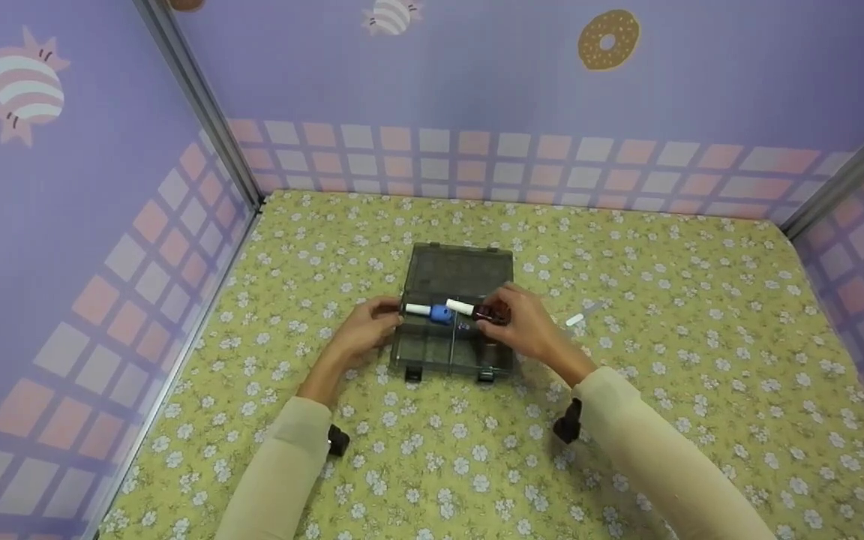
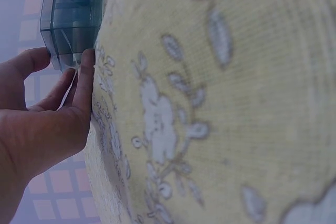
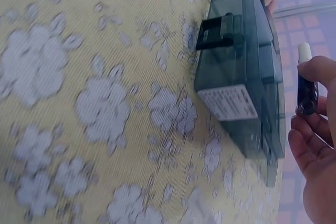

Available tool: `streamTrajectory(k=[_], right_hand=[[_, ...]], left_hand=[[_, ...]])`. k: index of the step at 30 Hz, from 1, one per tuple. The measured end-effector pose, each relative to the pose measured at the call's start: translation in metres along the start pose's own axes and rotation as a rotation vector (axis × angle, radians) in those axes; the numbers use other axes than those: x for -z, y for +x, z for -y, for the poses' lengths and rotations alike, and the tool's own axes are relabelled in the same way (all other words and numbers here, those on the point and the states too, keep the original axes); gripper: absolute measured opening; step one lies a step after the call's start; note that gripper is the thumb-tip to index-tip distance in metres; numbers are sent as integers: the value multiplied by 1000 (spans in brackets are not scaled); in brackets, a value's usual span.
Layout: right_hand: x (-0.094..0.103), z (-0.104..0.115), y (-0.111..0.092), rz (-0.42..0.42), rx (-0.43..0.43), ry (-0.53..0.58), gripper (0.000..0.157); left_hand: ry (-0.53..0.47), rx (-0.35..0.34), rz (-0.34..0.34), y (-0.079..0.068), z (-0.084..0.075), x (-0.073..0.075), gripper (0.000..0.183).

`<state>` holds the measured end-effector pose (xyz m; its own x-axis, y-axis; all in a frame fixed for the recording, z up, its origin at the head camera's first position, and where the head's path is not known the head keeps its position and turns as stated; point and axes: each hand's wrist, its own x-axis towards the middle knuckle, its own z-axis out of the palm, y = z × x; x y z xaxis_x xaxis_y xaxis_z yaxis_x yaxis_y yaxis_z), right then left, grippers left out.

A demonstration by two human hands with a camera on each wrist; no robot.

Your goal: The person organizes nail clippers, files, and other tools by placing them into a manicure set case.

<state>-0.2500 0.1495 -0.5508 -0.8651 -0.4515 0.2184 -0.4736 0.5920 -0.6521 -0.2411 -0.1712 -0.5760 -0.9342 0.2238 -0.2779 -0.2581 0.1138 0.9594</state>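
A translucent grey-green plastic storage box [image 1: 458, 270] lies with its lid spread back and its compartments facing up. My left hand [image 1: 364, 328] grips the box's left side; in the left wrist view the thumb is at the upper edge and the fingers [image 2: 83, 85] are lower down, near the cloth. My right hand [image 1: 526, 322] pinches a dark red nail polish bottle [image 1: 490, 313] with a white cap, held above the box's right part. A blue nail polish bottle [image 1: 441, 313], also white-capped, lies across the back compartments at the left, its cap pointing left.
A small slim item with a white end [image 1: 576, 319] lies on the flowered tablecloth [image 1: 664, 315] right of the box. Two black latches [image 1: 486, 376] project from the box's front. Purple patterned walls [image 1: 492, 90] enclose the back and sides.
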Motion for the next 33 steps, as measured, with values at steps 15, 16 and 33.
streamTrajectory(k=[15, 16, 33], right_hand=[[-27, 21, 29, 3, 40, 3, 26], [-29, 22, 30, 5, 37, 6, 26], [-50, 28, 38, 63, -23, -22, 28]], left_hand=[[27, 6, -17, -1, -3, 1, 46], [30, 9, -16, -1, -3, 1, 46], [29, 26, -40, 0, -2, -1, 46]])
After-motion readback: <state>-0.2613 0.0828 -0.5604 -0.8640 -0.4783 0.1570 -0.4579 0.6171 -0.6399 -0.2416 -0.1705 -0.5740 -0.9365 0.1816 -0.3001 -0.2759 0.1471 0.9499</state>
